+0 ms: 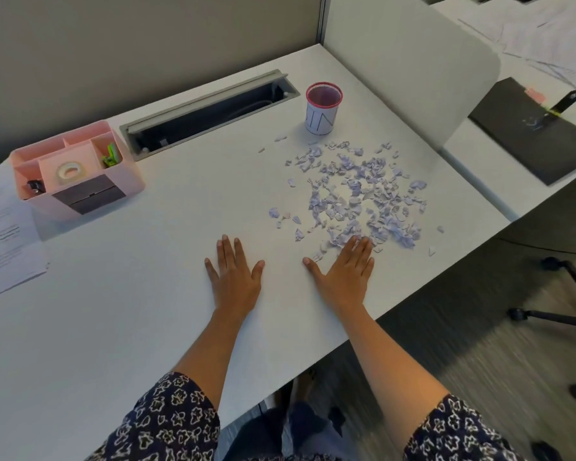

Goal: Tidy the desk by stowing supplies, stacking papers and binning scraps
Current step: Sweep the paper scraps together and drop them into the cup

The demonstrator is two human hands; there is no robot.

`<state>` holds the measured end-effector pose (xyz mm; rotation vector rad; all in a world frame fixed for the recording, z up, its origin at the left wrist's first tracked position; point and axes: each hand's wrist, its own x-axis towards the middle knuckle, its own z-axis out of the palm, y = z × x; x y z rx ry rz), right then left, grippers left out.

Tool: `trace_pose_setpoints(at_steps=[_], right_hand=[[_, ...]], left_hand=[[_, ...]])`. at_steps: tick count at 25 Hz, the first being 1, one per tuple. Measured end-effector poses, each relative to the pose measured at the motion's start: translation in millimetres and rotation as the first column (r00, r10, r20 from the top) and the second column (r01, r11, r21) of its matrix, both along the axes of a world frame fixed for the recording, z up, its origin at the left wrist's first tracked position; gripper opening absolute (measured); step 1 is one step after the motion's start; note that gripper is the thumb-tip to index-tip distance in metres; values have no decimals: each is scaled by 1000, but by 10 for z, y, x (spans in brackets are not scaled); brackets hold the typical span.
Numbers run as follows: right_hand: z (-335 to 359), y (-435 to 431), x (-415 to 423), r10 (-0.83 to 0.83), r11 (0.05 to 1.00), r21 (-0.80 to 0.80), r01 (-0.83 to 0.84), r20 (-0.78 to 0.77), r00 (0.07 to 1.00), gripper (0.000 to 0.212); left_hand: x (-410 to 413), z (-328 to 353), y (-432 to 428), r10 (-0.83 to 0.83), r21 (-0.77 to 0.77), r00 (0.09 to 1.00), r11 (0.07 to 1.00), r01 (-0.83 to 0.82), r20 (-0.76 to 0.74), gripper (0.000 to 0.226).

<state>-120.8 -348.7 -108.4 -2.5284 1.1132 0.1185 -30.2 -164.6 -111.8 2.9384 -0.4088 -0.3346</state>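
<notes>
Resting flat on the white tabletop (147, 294) near its front edge, both hands lie with fingers straight and spread, holding nothing. The left hand (235, 272) sits on bare surface. The right hand (345, 274) has its fingertips (356, 242) touching the nearest bits of the paper scraps (356, 194), a loose pale purple scatter spreading toward the right edge. Beyond the scraps, toward the back right corner, a lettered white cup (323, 109) with a red rim stands upright. A pink organiser (77, 168) sits toward the back left corner, with a tape roll (70, 171) in its middle compartment. A stack of printed papers (4, 241) lies at the left edge, just beside the organiser. A cable slot (210, 114) runs along the back edge.
</notes>
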Motion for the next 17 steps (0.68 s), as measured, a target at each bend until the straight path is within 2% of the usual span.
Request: trace_pose_setpoints(at_steps=[6, 13, 17], right_hand=[[-95, -213, 331, 58, 997, -47, -58, -5, 998, 108], [-59, -494, 732, 183, 976, -130, -173, 65, 981, 95], [-27, -595, 852, 264, 958, -137, -253, 70, 962, 77]], left_hand=[[298, -59, -59, -8, 19, 1000, 1000, 7, 26, 77], [835, -58, -249, 1, 5, 999, 1000, -1, 40, 77], [1092, -85, -411, 4, -26, 998, 1000, -3, 56, 75]])
